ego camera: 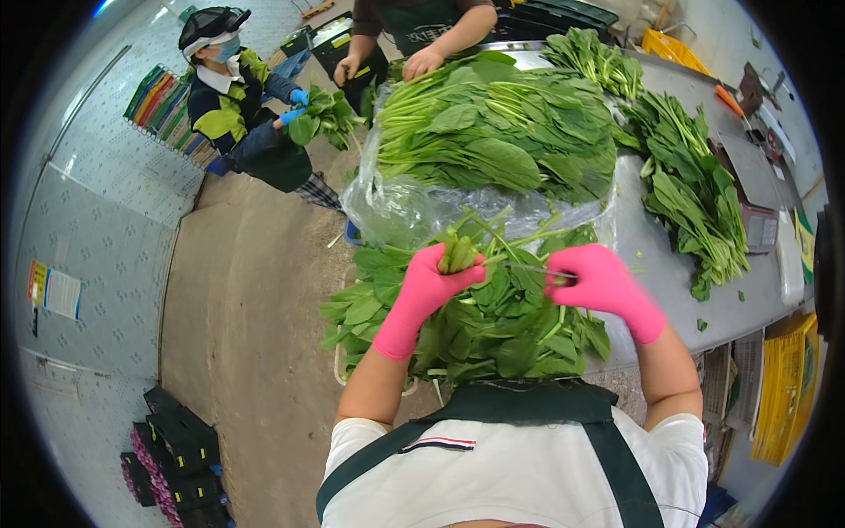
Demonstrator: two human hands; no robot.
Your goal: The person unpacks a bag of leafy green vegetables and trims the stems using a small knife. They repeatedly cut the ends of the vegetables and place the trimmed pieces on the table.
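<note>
Both my hands wear pink gloves. My left hand (432, 284) grips a bunch of leafy greens (460, 251) by the stems, with the cut-looking stem ends pointing up. To its right, my right hand (587, 277) is closed on a knife (538, 268), whose thin blade points left towards the stems; its handle is mostly hidden in the fist. Below both hands lies a heap of loose leafy greens (495, 330). Just beyond is a large stack of greens (488, 125) on clear plastic wrap (396, 208), lying on the metal table (667, 317).
More greens (693, 191) lie at the right, beside a weighing scale (756, 191). An orange-handled tool (729, 101) is behind them. A co-worker (244, 112) in blue gloves holds greens at the left; another person (422, 33) stands across the table. Yellow crates (785, 389) stand at the lower right.
</note>
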